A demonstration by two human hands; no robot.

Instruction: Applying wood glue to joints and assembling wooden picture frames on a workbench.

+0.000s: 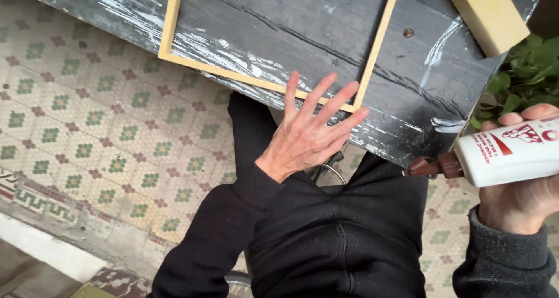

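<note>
View from above onto a dark, paint-smeared table [326,36] bearing a pale wooden frame [372,59]. The left hand [308,135] lies flat with fingers spread open, its fingertips resting on the frame's near corner at the table edge. The right hand [521,199] grips a white glue bottle [512,152] held sideways, its brown nozzle [434,168] pointing left, just off the table edge. A pale wooden block [489,12] lies at the table's far corner, green leaves [524,71] beside it, patterned tile floor [87,117] below
</note>
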